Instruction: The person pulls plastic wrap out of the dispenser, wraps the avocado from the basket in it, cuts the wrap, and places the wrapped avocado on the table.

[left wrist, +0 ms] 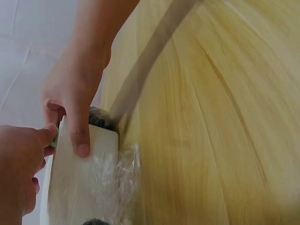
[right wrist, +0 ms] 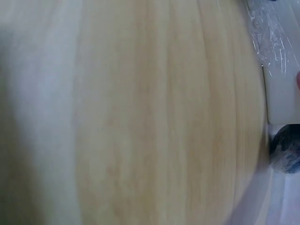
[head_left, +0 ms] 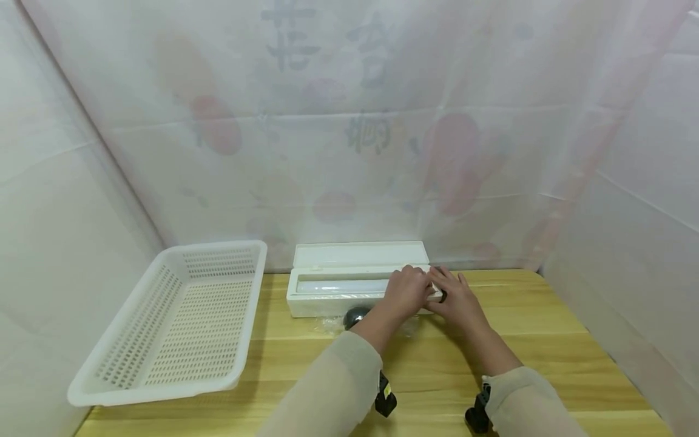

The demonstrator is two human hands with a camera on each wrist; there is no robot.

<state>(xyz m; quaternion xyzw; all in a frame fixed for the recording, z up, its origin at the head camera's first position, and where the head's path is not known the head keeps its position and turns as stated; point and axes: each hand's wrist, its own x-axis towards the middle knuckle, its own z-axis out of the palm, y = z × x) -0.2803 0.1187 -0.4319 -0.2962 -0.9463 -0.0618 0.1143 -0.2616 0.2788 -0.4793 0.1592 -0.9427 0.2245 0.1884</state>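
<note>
A long white box (head_left: 333,304), its hinged lid (head_left: 360,252) raised at the back, lies on the table with a pale roll (head_left: 341,287) inside. At its right end my right hand (head_left: 459,303) grips the wall, thumb on the front face. My left hand (head_left: 406,294) is right beside it; in the left wrist view its thumb and finger pinch a small green piece (left wrist: 55,139) at the box's upper edge, mostly hidden by fingers. Crinkled clear film (left wrist: 126,173) hangs along the front. One dark round thing (head_left: 356,317) sits before the box, another (right wrist: 286,150) by its end.
A white perforated plastic basket (head_left: 248,328) stands to the left on the wooden table (head_left: 524,315). Printed cloth (head_left: 338,152) hangs close behind the box, and plain cloth walls enclose both sides. Black devices (head_left: 385,397) are strapped at my wrists.
</note>
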